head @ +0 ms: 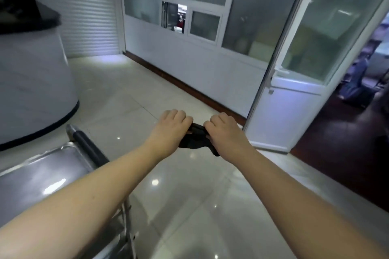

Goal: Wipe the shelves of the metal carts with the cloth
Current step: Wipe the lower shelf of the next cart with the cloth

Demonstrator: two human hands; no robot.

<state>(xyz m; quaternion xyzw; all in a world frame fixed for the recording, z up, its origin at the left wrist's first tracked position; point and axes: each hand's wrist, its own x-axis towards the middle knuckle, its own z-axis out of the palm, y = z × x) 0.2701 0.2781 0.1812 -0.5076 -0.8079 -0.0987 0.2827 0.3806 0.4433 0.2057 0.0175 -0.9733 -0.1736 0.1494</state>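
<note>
A small dark cloth (194,137) is stretched between my two hands, held out in front of me above the floor. My left hand (171,127) is shut on its left end and my right hand (224,131) is shut on its right end, knuckles up. A metal cart's top shelf (42,174) lies at the lower left, shiny and tray-like, with a black-gripped push handle (88,149) along its far edge. Both hands are to the right of the cart and do not touch it. The lower shelves are hidden.
A curved white counter (35,82) with a dark top stands at the left. A glazed partition (189,27) runs across the back, and an open white door (294,90) stands at the right. Glossy pale floor tiles (189,206) spread ahead; a dark floor lies beyond the door.
</note>
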